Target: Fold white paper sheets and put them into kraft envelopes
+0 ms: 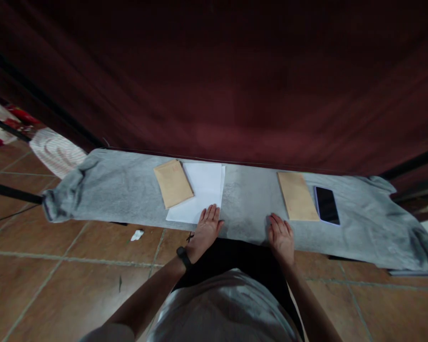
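My left hand (207, 229) lies flat with its fingers stretched out over the near right corner of some white paper sheets (205, 183). A brown paper envelope (173, 184) rests at a slant on the left side of those sheets. On the grey cloth, my right hand (281, 237) lies palm down, fingers extended and holding nothing. Just beyond it and to its right is a second brown envelope (298, 196). A smartphone (327, 205) with a dark screen and a pale purple edge lies beside that envelope.
The long narrow surface is covered by a grey cloth (121, 187), bunched at both ends. A dark red curtain (231, 95) hangs along its far edge. Striped fabric (57, 152) hangs at the left. A crumpled white scrap (137, 235) lies on the tiled floor (92, 280).
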Available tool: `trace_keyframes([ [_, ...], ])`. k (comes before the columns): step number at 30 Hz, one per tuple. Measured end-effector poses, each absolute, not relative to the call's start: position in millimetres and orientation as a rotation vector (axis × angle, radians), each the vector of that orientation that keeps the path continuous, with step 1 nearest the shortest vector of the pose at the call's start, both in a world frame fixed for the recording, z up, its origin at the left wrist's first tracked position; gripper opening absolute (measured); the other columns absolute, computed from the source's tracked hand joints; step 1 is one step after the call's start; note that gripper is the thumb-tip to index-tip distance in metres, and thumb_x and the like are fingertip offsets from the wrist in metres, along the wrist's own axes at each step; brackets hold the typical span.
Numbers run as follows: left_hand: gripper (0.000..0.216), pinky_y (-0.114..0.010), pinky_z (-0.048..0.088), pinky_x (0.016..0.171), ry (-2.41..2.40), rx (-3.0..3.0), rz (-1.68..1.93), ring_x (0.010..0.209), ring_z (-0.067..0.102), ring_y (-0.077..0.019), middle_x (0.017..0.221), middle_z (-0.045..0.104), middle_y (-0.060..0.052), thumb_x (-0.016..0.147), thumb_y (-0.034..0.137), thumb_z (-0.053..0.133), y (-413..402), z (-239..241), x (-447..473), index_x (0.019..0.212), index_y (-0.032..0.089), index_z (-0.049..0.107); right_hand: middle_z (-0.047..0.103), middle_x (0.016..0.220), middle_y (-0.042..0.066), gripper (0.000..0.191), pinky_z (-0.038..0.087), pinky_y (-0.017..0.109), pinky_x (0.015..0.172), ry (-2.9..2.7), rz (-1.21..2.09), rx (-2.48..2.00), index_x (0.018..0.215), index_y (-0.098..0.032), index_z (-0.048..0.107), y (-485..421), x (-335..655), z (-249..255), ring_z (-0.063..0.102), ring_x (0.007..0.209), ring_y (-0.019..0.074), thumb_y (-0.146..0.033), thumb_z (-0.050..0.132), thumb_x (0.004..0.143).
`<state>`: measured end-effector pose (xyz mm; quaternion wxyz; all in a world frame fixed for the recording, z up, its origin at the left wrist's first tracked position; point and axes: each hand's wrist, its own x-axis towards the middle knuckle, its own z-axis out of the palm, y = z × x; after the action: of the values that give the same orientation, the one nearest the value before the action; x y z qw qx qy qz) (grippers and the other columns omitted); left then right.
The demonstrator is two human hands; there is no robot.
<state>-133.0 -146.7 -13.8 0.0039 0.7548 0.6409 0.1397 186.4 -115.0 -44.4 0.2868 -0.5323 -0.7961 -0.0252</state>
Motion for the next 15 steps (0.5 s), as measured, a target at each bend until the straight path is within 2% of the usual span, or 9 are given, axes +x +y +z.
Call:
trace_keyframes([
  [7, 0.048, -0.052, 0.043, 0.117, 1.825, 2.384, 0.601, 0.147, 0.042, -0.0286, 0.154, 0.049, -0.019, 0.102, 0.036, 0.049, -151, -22, -159, 0.145, 0.014, 0.05, 0.063, 0.14, 0.011, 0.043, 0.034, 0.045, 0.116, -2.129, -0.08, -1.434, 0.142, -0.021, 0.053, -116, 185, -43, 0.057, 0.131, 0.0244, -0.021, 0.039, 0.102],
  [12, 0.036, -0.048, 0.044, 0.117, 1.705, 2.403, 0.649, 0.138, 0.054, -0.0229, 0.142, 0.063, -0.012, 0.104, 0.022, 0.039, -151, -19, -171, 0.132, 0.018, 0.062, 0.063, 0.141, 0.012, 0.043, 0.034, 0.045, 0.116, -2.141, -0.094, -1.452, 0.142, -0.02, 0.053, -116, 185, -45, 0.056, 0.133, 0.0245, -0.019, 0.041, 0.1],
  [15, 0.033, -0.044, 0.05, 0.111, 1.721, 2.242, 0.786, 0.124, 0.065, -0.0215, 0.128, 0.071, -0.009, 0.105, 0.026, 0.04, -148, -8, -170, 0.123, 0.019, 0.067, 0.063, 0.141, 0.012, 0.044, 0.034, 0.045, 0.116, -2.136, -0.107, -1.454, 0.141, -0.019, 0.053, -116, 184, -45, 0.056, 0.132, 0.0243, -0.018, 0.041, 0.099],
])
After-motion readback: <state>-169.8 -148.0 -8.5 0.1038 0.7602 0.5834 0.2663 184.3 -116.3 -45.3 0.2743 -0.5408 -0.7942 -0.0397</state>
